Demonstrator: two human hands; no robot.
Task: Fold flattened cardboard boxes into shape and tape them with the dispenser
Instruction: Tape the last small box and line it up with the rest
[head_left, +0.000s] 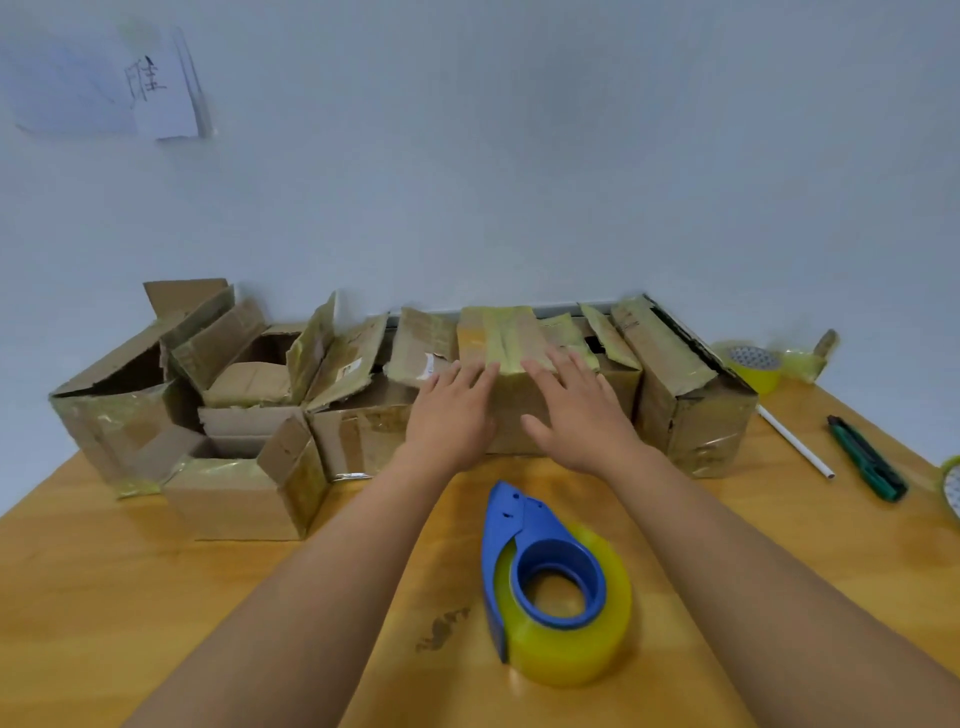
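A closed, taped cardboard box (506, 338) stands in the middle of a row of boxes at the far side of the wooden table (156, 597). My left hand (452, 415) lies flat against its front left edge, fingers spread. Over the front right corner rests my right hand (576, 410), fingers also apart. Neither hand grips anything. A blue tape dispenser (540, 566) with a yellowish roll lies on the table between my forearms, nearer to me than the box.
Several worn boxes with open flaps (244, 358) fill the left of the row; another taped box (685, 395) stands at the right. A green utility knife (867, 460), a white pen (795, 441) and spare tape rolls (753, 366) lie at the right. A wall is behind.
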